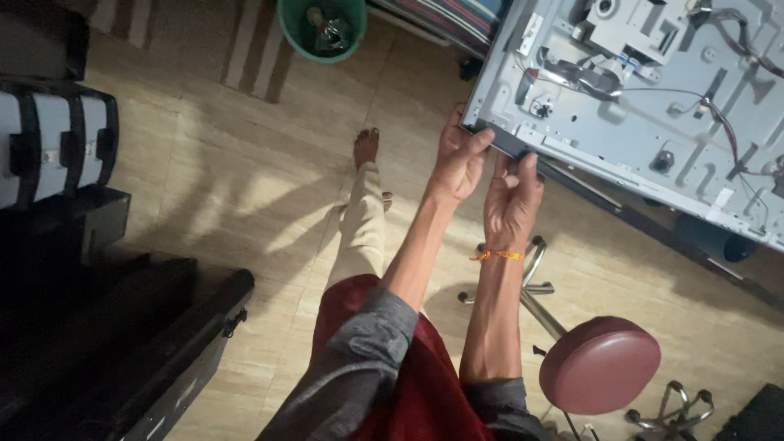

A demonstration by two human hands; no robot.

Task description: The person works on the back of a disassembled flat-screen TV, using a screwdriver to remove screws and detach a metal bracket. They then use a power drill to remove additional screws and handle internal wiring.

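Both hands grip the near corner of the large grey metal back panel of a flat screen (653,139), at two o'clock: left hand (459,159), right hand (513,200). Best to keep fingers under the edge, clear of the wiring.

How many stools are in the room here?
1 whole: a round maroon stool on a chrome base, right of the person's right hand. Castor legs at the bottom right edge may belong to a second seat, hidden out of frame.

A large grey metal chassis panel (653,106), wired and fitted with brackets and boards, is laid flat, its near corner gripped.
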